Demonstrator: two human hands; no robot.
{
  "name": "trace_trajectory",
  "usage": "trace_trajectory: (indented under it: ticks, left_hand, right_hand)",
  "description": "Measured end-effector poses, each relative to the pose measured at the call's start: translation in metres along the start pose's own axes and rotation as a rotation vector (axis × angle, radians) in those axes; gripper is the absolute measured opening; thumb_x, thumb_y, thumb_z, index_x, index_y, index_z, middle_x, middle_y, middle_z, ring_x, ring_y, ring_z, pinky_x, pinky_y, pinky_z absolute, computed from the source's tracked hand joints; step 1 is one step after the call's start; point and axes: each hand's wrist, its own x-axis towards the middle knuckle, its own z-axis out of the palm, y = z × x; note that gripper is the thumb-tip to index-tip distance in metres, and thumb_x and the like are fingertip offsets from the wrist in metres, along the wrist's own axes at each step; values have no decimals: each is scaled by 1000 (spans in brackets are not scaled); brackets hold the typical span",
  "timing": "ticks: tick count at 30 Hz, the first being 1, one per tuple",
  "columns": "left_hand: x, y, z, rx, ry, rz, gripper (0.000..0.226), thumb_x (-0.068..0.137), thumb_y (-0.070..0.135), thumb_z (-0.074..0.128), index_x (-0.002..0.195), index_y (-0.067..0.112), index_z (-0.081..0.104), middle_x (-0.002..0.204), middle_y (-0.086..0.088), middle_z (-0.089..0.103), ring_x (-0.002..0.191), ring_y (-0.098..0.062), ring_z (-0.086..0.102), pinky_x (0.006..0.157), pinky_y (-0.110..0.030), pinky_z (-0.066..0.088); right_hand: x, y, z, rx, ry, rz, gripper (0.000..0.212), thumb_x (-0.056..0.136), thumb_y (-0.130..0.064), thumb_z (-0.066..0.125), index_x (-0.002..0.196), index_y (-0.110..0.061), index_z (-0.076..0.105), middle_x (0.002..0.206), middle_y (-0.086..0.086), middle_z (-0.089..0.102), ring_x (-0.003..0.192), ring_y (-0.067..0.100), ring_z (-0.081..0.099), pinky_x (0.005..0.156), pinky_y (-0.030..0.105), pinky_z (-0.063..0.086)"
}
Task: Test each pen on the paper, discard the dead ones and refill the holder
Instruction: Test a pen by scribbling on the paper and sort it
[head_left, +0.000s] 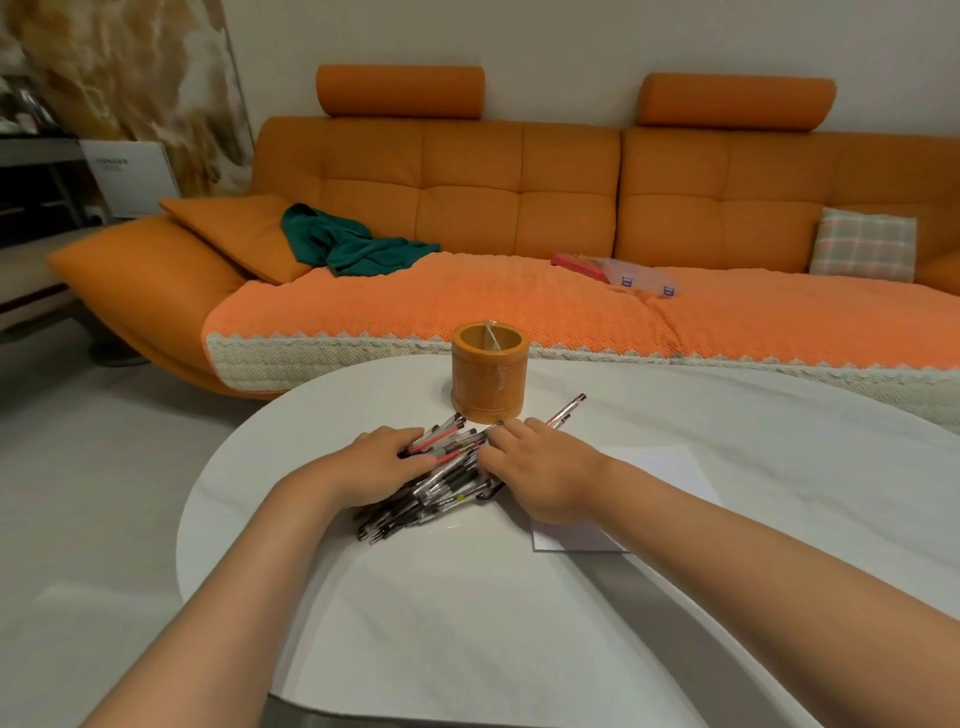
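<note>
Left hand (382, 470) and right hand (540, 478) press nearly straight fingers against the pen pile (449, 486) near the holder (489, 374).

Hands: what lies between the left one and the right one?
A heap of pens lies between the left hand and the right hand; both touch it. The head view shows this.

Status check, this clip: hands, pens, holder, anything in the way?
Both down: left grip and right grip rest on pen pile. Upright holder just beyond, no pens showing. White paper under right forearm; nothing blocking.
</note>
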Motion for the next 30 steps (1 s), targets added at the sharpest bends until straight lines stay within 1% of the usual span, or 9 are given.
trace_trajectory:
  ticks: [2, 4, 8, 10, 14, 19, 22, 27, 30]
  left_hand:
    - [-2, 10, 6, -6, -17, 5, 61, 96, 59, 46, 151, 38, 30, 155, -2, 30, 145, -26, 19, 110, -42, 26]
    - [-4, 16, 14, 46, -55, 3, 75, 93, 61, 47, 155, 42, 10, 162, 6, 14, 150, -23, 7, 115, -44, 17]
    - [-3, 15, 26, 201, -51, -19, 96, 86, 70, 47, 155, 39, -12, 166, 8, -9, 152, -19, -7, 119, -44, 8]
    - [-6, 16, 30, 272, -48, -11, 106, 80, 79, 49, 154, 37, -15, 165, 6, -12, 152, -19, -9, 121, -46, 6]
    - [-6, 22, 34, 375, -5, -9, 102, 84, 77, 43, 156, 33, -14, 166, 3, -13, 152, -21, -11, 123, -48, -2]
    - [-3, 53, 44, 371, 116, 244, 77, 93, 66, 40, 156, 42, 3, 166, 8, -5, 152, -16, -7, 122, -44, 1]
    - [-1, 70, 61, 466, 82, 418, 58, 101, 51, 37, 155, 42, 18, 165, 11, 7, 152, -13, -1, 122, -41, 6]
    - [3, 81, 71, 521, 178, 408, 44, 101, 45, 39, 139, 27, 51, 154, 12, 37, 146, -14, 20, 116, -34, 15]
    - [3, 84, 73, 530, 208, 390, 51, 95, 53, 33, 135, 30, 54, 150, 9, 43, 143, -16, 28, 115, -36, 15]
  right_hand:
    - [3, -4, 2, 14, 35, -12, 20, 91, -15, 49, 111, -14, 55, 103, 9, 57, 91, 27, 50, 79, 35, 36]
    - [6, -5, 0, 48, 52, -1, 25, 91, -19, 54, 115, -15, 54, 105, 7, 54, 94, 26, 48, 80, 35, 35]
    - [0, 6, -16, 251, 27, 130, 51, 81, -33, 73, 123, -21, 49, 116, 3, 51, 105, 20, 44, 87, 35, 41]
    - [-9, 14, -23, 347, 5, 215, 49, 82, -28, 71, 126, -22, 50, 121, 3, 52, 110, 21, 47, 90, 37, 44]
    - [-35, 27, -19, 346, -102, 407, 39, 92, -18, 55, 130, -19, 54, 121, 6, 52, 115, 26, 48, 88, 40, 48]
    - [-70, 33, -3, 358, -183, 535, 41, 95, -28, 51, 135, -21, 54, 127, 4, 49, 119, 25, 46, 90, 36, 46]
    - [-89, 37, -3, 381, -206, 578, 37, 96, -31, 49, 130, -22, 58, 125, 2, 50, 120, 23, 45, 93, 37, 45]
    - [-112, 49, -10, 356, -275, 629, 38, 95, -36, 52, 129, -22, 58, 123, 2, 49, 120, 24, 44, 94, 40, 45]
    - [-115, 49, -12, 379, -234, 630, 34, 95, -29, 48, 126, -17, 52, 122, 5, 49, 117, 25, 43, 94, 39, 43]
